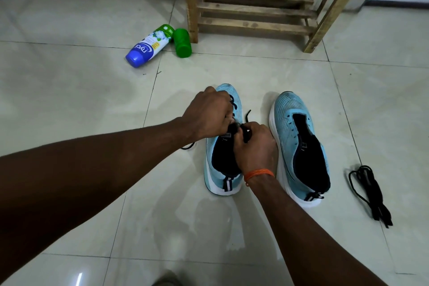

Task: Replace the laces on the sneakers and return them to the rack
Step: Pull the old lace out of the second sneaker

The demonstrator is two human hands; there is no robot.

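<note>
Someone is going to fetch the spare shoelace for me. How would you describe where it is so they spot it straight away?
Start at the wooden rack by the wall, then come down across the floor tiles to the pair of light blue sneakers. The loose black lace lies bundled on the tile, apart to the right of the unlaced sneaker. Unlike the lace both hands are working on, it touches no shoe.

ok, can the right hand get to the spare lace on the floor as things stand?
Probably yes. The spare lace lies in the open on the tiled floor, to the right of the unlaced sneaker, with nothing on it. The right hand is busy with the lace on the other sneaker, so it would have to let go first.
</note>
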